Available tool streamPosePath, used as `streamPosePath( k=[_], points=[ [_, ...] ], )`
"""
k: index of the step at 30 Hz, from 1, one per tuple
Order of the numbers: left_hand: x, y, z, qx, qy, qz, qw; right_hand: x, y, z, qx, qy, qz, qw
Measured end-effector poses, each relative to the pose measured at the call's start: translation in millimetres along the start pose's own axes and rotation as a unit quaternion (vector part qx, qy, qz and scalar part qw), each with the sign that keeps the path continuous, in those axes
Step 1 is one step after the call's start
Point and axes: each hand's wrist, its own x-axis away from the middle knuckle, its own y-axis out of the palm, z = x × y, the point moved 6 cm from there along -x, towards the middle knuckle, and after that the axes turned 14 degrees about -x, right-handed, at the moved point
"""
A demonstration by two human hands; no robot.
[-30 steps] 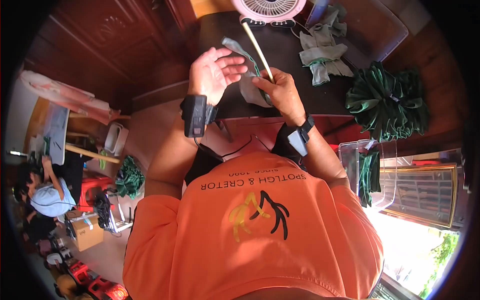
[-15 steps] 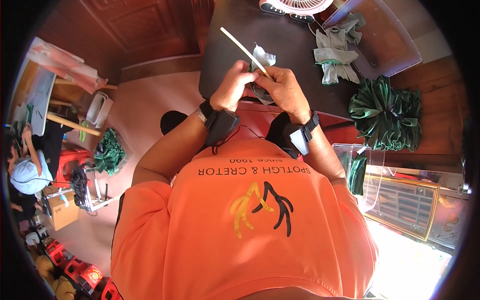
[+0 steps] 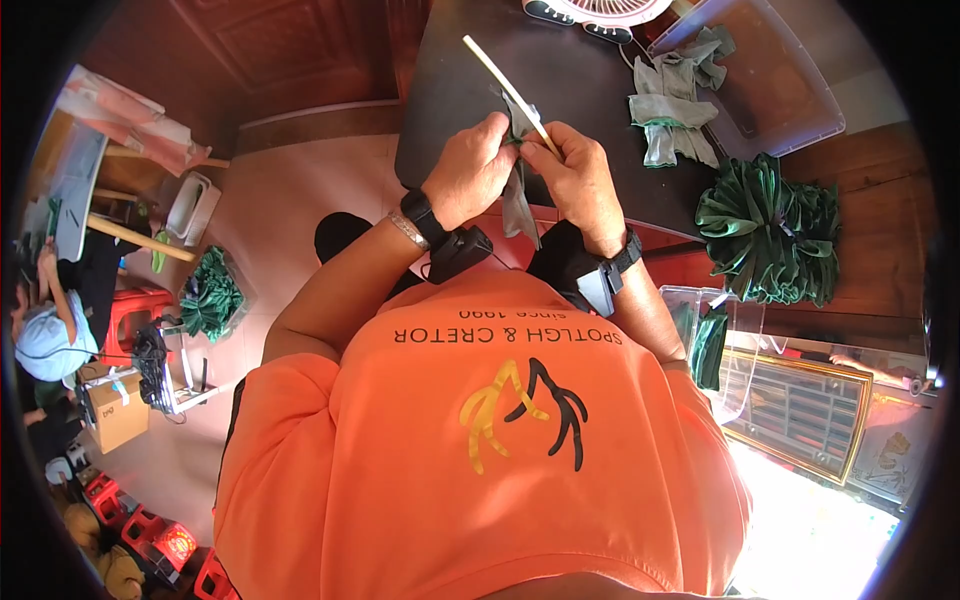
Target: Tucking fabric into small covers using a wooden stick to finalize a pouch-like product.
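My left hand (image 3: pixel 468 172) and my right hand (image 3: pixel 578 178) meet over the near edge of a dark table (image 3: pixel 590 70). Together they pinch a grey-green strip of fabric (image 3: pixel 518 200) against a thin pale stick (image 3: pixel 506 88). The stick slants up and to the left from my fingers. The fabric hangs down between my wrists. Both wrists wear black bands with small devices.
A pile of grey-green fabric pieces (image 3: pixel 672 110) lies on the table beside a clear plastic bin (image 3: pixel 770 80). A bundle of dark green fabric (image 3: pixel 770 228) sits at the right. A white fan (image 3: pixel 600 12) stands at the far edge. Another person (image 3: pixel 45 330) sits far left.
A second ago my left hand was open and raised beside the stick. It has come in and closed on the fabric and stick with my right hand.
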Motion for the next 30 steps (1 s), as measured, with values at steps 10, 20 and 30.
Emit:
streamPosePath(
  k=[10, 20, 30],
  points=[
    [-7.5, 1.1, -13.9, 0.188, -0.056, 0.096, 0.976, 1.6, 11.2, -2.7, -0.035, -0.013, 0.024, 0.999],
    [16.0, 19.7, -23.8, 0.538, -0.282, 0.078, 0.791, -3.8, 9.8, -9.9, 0.124, -0.110, 0.124, 0.978],
    [0.5, -2.0, -6.9, 0.483, -0.173, 0.011, 0.859, -5.3, 23.8, 5.0, -0.197, -0.037, 0.027, 0.979]
  ],
)
